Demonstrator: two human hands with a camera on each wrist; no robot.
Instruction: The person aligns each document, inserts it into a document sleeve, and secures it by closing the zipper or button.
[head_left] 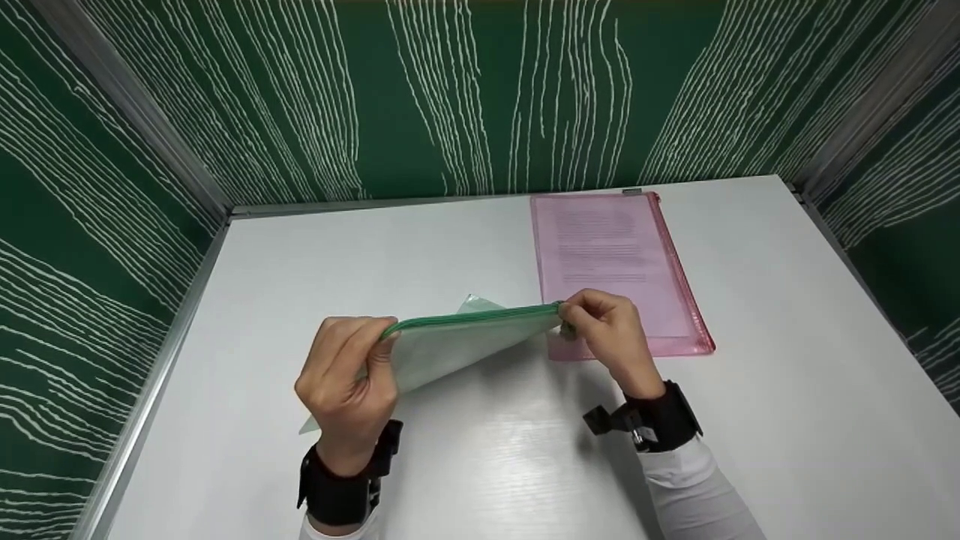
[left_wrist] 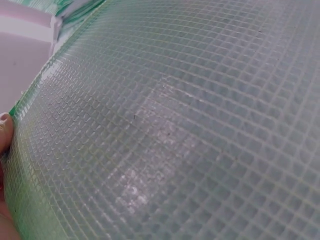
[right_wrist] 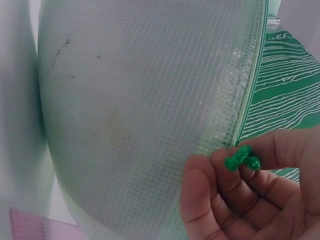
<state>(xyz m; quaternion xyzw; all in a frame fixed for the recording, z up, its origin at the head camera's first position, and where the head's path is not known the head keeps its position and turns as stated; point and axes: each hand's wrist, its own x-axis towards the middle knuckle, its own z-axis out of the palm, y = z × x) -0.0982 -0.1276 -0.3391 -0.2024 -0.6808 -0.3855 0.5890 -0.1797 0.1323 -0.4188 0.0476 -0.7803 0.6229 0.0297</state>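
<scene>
A translucent green mesh zipper pouch (head_left: 450, 352) is held up off the table, its green zipper edge stretched between both hands. My left hand (head_left: 349, 367) pinches the left end of that edge between thumb and fingers. At the other end, my right hand (head_left: 611, 334) pinches the corner by the zipper. In the right wrist view, a small green knobbly zipper end (right_wrist: 243, 158) pokes out by the thumb and fingers. The mesh (left_wrist: 165, 125) fills most of the left wrist view, with only a bit of the left fingers at its edge.
Partly behind my right hand, a pink zipper pouch (head_left: 607, 262) with a printed sheet inside lies flat on the white table (head_left: 360, 262). Green panels (head_left: 495, 97) with white wavy lines stand at the back and both sides.
</scene>
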